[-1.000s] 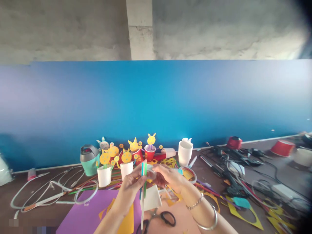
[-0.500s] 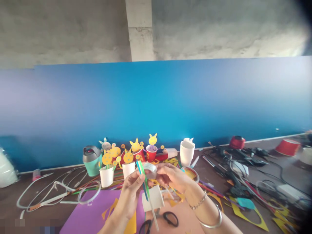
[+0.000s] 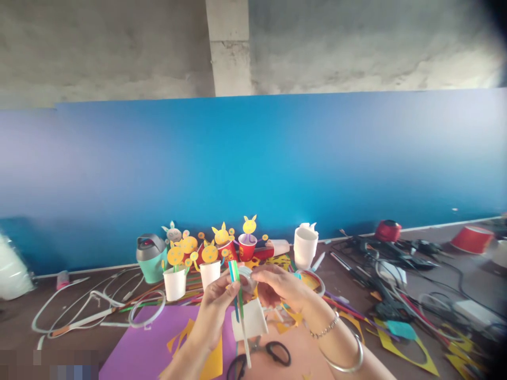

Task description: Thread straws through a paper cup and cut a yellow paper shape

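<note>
Near the middle of the table, my left hand (image 3: 219, 301) is closed on a bundle of thin strips (image 3: 240, 306), blue, green and white, held upright between thumb and fingers. Close on its right, my right hand (image 3: 279, 285) has curled fingers at a clear roll of tape (image 3: 247, 278), which lies between the two hands. A white paper cup (image 3: 250, 319) rests on its side just below the hands. Scissors with black handles (image 3: 278, 353) lie on the orange paper (image 3: 301, 351) below it.
Behind the hands stand cups with yellow animal faces (image 3: 209, 253), a teal container (image 3: 151, 261) and stacked white cups (image 3: 305, 248). Purple paper (image 3: 137, 343) and white cables (image 3: 83, 315) are at the left. Black cables, a glue gun (image 3: 386, 303) and paper scraps (image 3: 412, 351) lie at the right.
The strips stand slightly more upright, and my right hand's fingers have shifted at the tape roll. The whole view has moved a little.
</note>
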Available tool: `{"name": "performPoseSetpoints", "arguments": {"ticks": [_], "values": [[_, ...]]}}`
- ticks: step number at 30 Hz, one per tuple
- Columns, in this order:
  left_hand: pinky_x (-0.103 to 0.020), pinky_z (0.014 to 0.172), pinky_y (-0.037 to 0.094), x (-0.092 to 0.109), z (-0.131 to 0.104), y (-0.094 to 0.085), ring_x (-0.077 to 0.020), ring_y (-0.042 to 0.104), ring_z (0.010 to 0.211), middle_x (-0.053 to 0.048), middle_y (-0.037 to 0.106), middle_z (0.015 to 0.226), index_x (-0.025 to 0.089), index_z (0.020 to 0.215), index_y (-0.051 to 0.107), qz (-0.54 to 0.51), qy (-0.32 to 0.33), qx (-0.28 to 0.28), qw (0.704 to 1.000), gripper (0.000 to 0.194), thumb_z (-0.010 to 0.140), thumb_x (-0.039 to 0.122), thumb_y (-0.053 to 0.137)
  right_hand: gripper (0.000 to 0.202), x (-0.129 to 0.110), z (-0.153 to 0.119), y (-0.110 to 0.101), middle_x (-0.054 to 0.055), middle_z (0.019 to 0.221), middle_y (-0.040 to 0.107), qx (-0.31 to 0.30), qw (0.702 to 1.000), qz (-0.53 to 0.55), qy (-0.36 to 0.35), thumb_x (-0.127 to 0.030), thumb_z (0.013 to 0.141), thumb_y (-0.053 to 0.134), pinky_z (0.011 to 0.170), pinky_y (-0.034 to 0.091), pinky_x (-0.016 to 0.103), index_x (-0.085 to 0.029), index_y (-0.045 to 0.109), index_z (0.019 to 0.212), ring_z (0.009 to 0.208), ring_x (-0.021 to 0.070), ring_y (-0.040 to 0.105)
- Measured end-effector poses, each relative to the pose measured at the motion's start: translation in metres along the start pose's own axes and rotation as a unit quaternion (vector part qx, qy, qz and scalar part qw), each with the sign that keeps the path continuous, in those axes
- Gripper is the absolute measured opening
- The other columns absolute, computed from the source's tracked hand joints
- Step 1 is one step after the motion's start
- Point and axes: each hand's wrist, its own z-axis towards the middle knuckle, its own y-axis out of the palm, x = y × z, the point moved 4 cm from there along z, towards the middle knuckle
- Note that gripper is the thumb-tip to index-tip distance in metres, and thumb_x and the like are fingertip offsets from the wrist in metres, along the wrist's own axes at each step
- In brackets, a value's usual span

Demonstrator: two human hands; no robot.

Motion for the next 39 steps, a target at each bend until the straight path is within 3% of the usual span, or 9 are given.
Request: {"name": "performPoseSetpoints", "arguments": {"ticks": [2, 6, 13, 18, 22, 26, 30, 34, 39], "values": [[-0.024, 0.065, 0.050, -0.006, 0.000, -0.002, -0.0192, 0.068, 0.076, -0.007, 0.075, 0.081, 0.015, 0.088, 0.079, -0.050, -0.001, 0.015, 0.999, 0.020, 0.079, 0.033, 0.079, 0.024, 0.001, 0.001, 0.002, 0.004, 0.066, 0.068, 0.002, 1.000, 0.014, 0.000, -0.034, 0.090, 0.053, 0.044, 0.028, 0.027, -0.019, 0.066, 0.077, 0.051, 0.0135, 0.052], [-0.020, 0.064, 0.050, -0.014, 0.001, -0.004, -0.0122, 0.065, 0.064, -0.001, 0.072, 0.071, 0.016, 0.086, 0.077, -0.147, -0.018, 0.046, 0.988, 0.016, 0.076, 0.028, 0.083, 0.015, 0.004, 0.002, 0.007, 0.002, 0.070, 0.067, 0.012, 0.994, 0.108, -0.012, -0.030, 0.084, 0.063, 0.052, 0.039, 0.025, -0.019, 0.069, 0.076, 0.058, 0.0128, 0.054], [-0.018, 0.061, 0.051, -0.017, 0.000, -0.002, -0.0103, 0.065, 0.062, 0.000, 0.070, 0.071, 0.015, 0.087, 0.076, -0.238, -0.043, 0.056, 0.969, 0.022, 0.071, 0.024, 0.087, 0.008, 0.001, 0.002, 0.012, -0.002, 0.059, 0.059, 0.012, 0.993, 0.111, -0.040, -0.026, 0.081, 0.067, 0.049, 0.032, 0.024, -0.020, 0.072, 0.080, 0.051, 0.0107, 0.044], [-0.021, 0.064, 0.052, -0.016, -0.002, 0.001, -0.0149, 0.067, 0.067, -0.003, 0.071, 0.073, 0.016, 0.086, 0.076, -0.191, -0.037, 0.038, 0.980, 0.018, 0.075, 0.028, 0.083, 0.025, -0.001, 0.005, 0.012, -0.005, 0.046, 0.045, 0.059, 0.994, 0.078, -0.049, -0.028, 0.081, 0.060, 0.045, 0.018, 0.027, -0.019, 0.058, 0.057, 0.044, 0.0086, 0.029], [-0.027, 0.071, 0.052, -0.002, -0.002, 0.003, -0.0243, 0.069, 0.084, -0.010, 0.074, 0.083, 0.014, 0.088, 0.079, -0.031, 0.003, 0.006, 1.000, 0.021, 0.078, 0.033, 0.079, 0.035, -0.009, 0.002, 0.010, -0.009, 0.042, 0.031, 0.102, 0.994, 0.039, -0.029, -0.026, 0.078, 0.058, 0.045, 0.017, 0.026, -0.022, 0.039, 0.049, 0.041, 0.0067, 0.020], [-0.031, 0.074, 0.052, 0.007, -0.001, 0.007, -0.0289, 0.068, 0.093, -0.013, 0.075, 0.095, 0.014, 0.087, 0.080, 0.072, 0.027, -0.058, 0.995, 0.024, 0.082, 0.037, 0.074, 0.028, -0.012, 0.000, 0.012, -0.005, 0.049, 0.046, 0.050, 0.998, 0.039, -0.024, -0.034, 0.081, 0.061, 0.047, 0.028, 0.026, -0.020, 0.056, 0.057, 0.041, 0.0080, 0.030], [-0.029, 0.073, 0.051, 0.001, 0.000, 0.001, -0.0248, 0.069, 0.086, -0.010, 0.076, 0.091, 0.015, 0.090, 0.079, 0.026, 0.019, 0.001, 0.999, 0.023, 0.082, 0.036, 0.075, 0.039, -0.004, 0.001, 0.006, -0.007, 0.043, 0.041, 0.034, 0.999, 0.008, -0.021, -0.043, 0.089, 0.058, 0.043, 0.022, 0.027, -0.021, 0.054, 0.058, 0.039, 0.0087, 0.024], [-0.025, 0.063, 0.050, -0.009, 0.002, -0.004, -0.0199, 0.068, 0.072, -0.006, 0.073, 0.074, 0.014, 0.086, 0.077, -0.061, 0.008, 0.046, 0.997, 0.021, 0.078, 0.034, 0.080, 0.025, 0.004, 0.002, 0.005, 0.002, 0.059, 0.064, 0.015, 0.998, 0.056, 0.017, -0.033, 0.089, 0.056, 0.043, 0.027, 0.025, -0.018, 0.066, 0.071, 0.044, 0.0100, 0.042], [-0.021, 0.061, 0.051, -0.016, 0.000, -0.004, -0.0127, 0.065, 0.062, -0.002, 0.071, 0.071, 0.016, 0.087, 0.075, -0.175, -0.023, 0.069, 0.982, 0.020, 0.074, 0.027, 0.084, 0.019, -0.002, -0.001, 0.013, 0.001, 0.060, 0.063, -0.017, 0.993, 0.118, -0.001, -0.029, 0.086, 0.061, 0.047, 0.034, 0.022, -0.015, 0.073, 0.081, 0.048, 0.0090, 0.047]]}}
